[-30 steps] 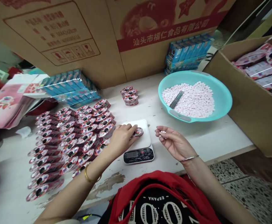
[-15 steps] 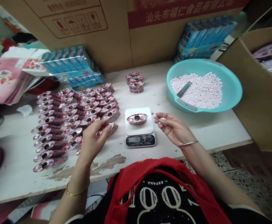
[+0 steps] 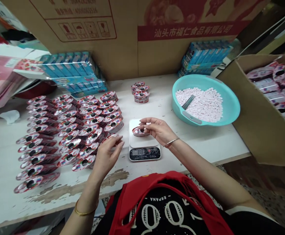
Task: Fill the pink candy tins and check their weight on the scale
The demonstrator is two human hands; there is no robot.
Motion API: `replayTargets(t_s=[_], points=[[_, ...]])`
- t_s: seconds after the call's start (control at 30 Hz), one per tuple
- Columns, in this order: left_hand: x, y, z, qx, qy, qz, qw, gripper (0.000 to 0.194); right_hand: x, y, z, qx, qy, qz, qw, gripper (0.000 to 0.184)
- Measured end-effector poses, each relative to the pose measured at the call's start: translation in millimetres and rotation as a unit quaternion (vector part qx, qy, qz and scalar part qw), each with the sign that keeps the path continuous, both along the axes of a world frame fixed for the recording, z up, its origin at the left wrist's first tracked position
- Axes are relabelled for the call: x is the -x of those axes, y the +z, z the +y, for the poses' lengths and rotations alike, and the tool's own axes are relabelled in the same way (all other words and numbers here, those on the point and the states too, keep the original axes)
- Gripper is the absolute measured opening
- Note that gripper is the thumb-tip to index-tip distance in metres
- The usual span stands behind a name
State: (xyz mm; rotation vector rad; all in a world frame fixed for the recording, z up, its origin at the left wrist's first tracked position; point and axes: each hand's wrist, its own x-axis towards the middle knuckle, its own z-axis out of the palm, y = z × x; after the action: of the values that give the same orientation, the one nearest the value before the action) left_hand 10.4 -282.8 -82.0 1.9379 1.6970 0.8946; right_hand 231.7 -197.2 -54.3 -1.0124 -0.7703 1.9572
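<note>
Oval red-and-white tin (image 3: pixel 138 131) lies on the white platform of a digital kitchen scale (image 3: pixel 144 154), near the middle of the bench (image 3: pixel 213 143). The person's right hand (image 3: pixel 158 129) reaches in from the lower right, its fingers (image 3: pixel 147 121) closed in a pinch on the tin. The left hand (image 3: pixel 105 156) rises at the lower centre, fingers curled and lightly open just beside the scale, against the edge of another tin (image 3: pixel 110 137); whether they grip it, I cannot tell. Rows of matching open tins (image 3: pixel 88 130) overlap across the left of the bench, and a stack of three tins (image 3: pixel 141 93) stands behind the scale. At right, a teal basin (image 3: pixel 227 109) holds pale pink candies (image 3: pixel 201 104) and a metal scoop (image 3: pixel 188 102). Shrink-wrapped blue boxes (image 3: pixel 71 71) sit upper left, and a cardboard box of pink-wrapped tins (image 3: pixel 267 98) stands at far right.
</note>
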Motion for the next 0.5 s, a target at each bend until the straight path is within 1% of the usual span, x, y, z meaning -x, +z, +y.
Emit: replayTargets(t_s=[0.1,0.2,0.37,0.5], points=[[0.7,-3.5,0.2,0.006,-0.002,-0.002,1.000,0.028,-0.9,-1.1,1.1,-0.015,0.022,-0.007,1.000,0.019],[-0.5,-4.3,0.5,0.008,-0.006,-0.001,1.000,0.027,-2.2,-0.2,1.3,-0.019,0.028,-0.012,0.999,0.022],[-3.7,-4.1,1.6,0.003,-0.014,-0.002,1.000,0.026,-2.6,-1.2,0.5,-0.016,0.043,0.017,0.999,0.029],[-3.6,-5.0,2.1,0.007,-0.017,0.000,1.000,0.026,-4.6,-0.3,0.1,-0.015,0.054,0.009,0.998,0.027]])
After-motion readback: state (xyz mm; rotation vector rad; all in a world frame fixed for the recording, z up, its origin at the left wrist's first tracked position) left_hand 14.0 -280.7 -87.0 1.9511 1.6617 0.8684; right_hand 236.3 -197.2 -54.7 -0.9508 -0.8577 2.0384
